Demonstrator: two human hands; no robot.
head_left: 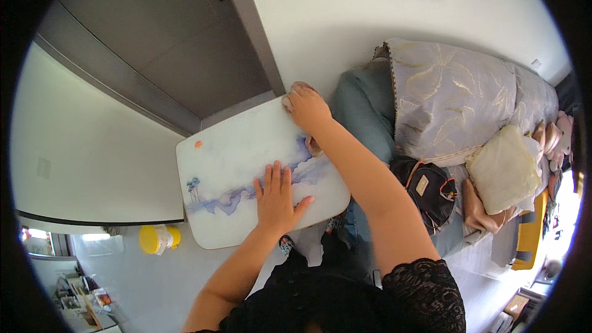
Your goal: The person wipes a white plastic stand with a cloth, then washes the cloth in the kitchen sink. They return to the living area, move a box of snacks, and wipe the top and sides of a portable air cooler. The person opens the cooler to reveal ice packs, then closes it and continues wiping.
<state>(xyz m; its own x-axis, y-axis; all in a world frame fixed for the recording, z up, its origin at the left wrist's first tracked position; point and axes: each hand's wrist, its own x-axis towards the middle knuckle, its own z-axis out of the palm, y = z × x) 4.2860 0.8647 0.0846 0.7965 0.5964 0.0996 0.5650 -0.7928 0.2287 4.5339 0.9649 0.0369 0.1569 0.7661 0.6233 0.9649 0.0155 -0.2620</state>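
Observation:
A white table [240,132] with rounded corners stands before me, its top painted with blue-purple ink mountains, small trees and an orange sun. My left hand [276,203] lies flat on the top near its middle, fingers stretched out and holding nothing. At the far right corner of the table, my right hand [308,110] is closed over a brownish cloth [314,147]. Part of the cloth shows beneath the wrist and by the fingertips; the rest is hidden under the hand.
Right of the table is a sofa with a grey patterned cover [453,95]. A black backpack [425,192] and a cream cushion [505,169] lie on it. A grey door [179,37] stands beyond the table. On the floor at left is a yellow bucket-like object [150,239].

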